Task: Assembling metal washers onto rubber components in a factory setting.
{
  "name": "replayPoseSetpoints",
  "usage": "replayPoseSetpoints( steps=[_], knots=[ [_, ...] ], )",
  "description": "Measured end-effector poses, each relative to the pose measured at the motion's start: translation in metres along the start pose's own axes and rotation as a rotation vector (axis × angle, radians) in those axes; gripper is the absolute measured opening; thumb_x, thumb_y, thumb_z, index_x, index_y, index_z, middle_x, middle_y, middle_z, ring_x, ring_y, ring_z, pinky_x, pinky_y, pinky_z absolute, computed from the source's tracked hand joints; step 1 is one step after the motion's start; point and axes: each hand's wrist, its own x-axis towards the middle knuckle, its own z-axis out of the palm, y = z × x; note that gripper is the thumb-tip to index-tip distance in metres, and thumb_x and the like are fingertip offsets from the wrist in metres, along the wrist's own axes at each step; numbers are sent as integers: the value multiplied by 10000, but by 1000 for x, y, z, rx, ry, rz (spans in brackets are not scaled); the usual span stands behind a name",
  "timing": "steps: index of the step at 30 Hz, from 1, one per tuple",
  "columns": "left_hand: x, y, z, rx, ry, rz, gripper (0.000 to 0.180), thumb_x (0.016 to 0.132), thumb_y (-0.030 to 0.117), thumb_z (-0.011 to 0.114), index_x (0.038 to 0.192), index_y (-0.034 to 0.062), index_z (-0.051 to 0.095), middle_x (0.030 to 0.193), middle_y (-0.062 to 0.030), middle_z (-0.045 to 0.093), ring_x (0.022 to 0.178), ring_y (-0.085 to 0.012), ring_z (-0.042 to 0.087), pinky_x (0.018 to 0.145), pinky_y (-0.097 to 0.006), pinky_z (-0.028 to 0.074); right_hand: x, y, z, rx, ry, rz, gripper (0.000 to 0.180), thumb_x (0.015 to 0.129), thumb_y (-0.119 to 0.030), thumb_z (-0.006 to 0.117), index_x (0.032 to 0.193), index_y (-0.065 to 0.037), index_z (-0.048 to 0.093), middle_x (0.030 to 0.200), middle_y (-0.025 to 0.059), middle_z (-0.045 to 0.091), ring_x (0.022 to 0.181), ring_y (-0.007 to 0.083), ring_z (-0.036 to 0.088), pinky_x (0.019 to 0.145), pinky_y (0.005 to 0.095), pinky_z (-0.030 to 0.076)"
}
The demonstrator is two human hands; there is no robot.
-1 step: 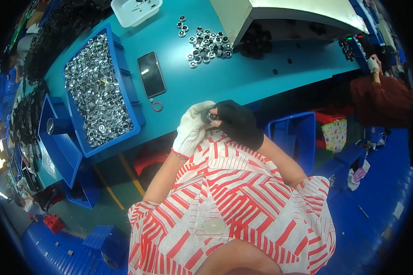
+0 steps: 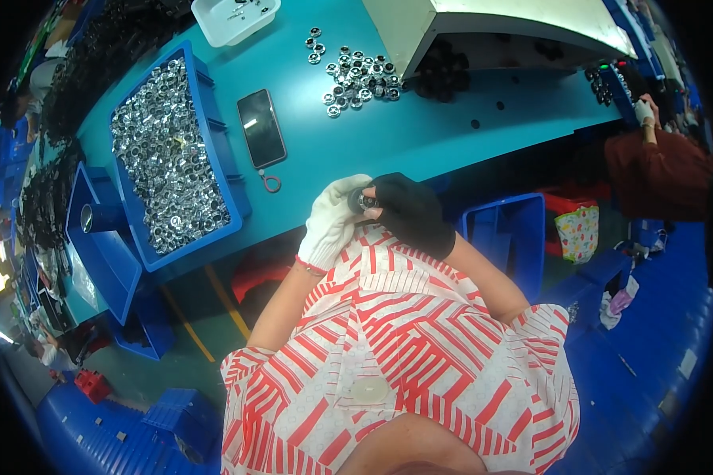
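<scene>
My left hand (image 2: 330, 223), in a white knit glove, and my right hand (image 2: 412, 214), in a black glove with bare fingertips, meet in front of my chest at the table's near edge. Between them is a small round part (image 2: 363, 201), dark with a shiny ring. Fingers of both hands are closed around it, hiding much of its shape. Beyond my hands, a loose group of round chrome-and-black parts (image 2: 356, 79) lies on the teal table (image 2: 309, 150). A blue bin (image 2: 234, 190) full of similar shiny parts stands to the left.
A phone (image 2: 262, 129) with a pink ring strap lies right of the bin. At the back are a white tray (image 2: 234, 25) and a cream metal housing (image 2: 523, 20) with black parts beneath. Blue crates (image 2: 503, 207) flank the table's near side. Another person (image 2: 661, 170) works at far right.
</scene>
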Motion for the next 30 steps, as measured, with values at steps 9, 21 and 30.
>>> replayPoseSetpoints(
  steps=[9, 21, 30],
  knots=[
    [-6, 8, 7, 116, 12, -74, 283, 837, -15, 607, 1105, -78, 537, 1005, -136, 622, 835, -214, 649, 730, -308, 590, -1, 5, 1, 60, -16, 88, 245, 778, -153, 691, 999, -84, 611, 943, 80, 586, 773, 236, 607, 671, 315, 493],
    [-7, 32, 46, 314, 241, -338, 321, 889, 52, 505, 1189, -62, 497, 960, -75, 583, 781, -131, 579, 690, -292, 505, -4, 16, 5, -10, -89, 55, 255, 766, -135, 690, 1001, -86, 603, 946, 83, 565, 815, 249, 596, 690, 331, 488],
    [-18, 13, 23, 273, 10, 38, 412, 810, -43, 592, 1203, -47, 466, 1009, -92, 585, 831, -135, 584, 740, -234, 499, -6, 5, 8, 52, -122, 336, 418, 778, -123, 669, 1151, -60, 492, 1098, 150, 515, 895, 306, 598, 750, 367, 502]
  ],
)
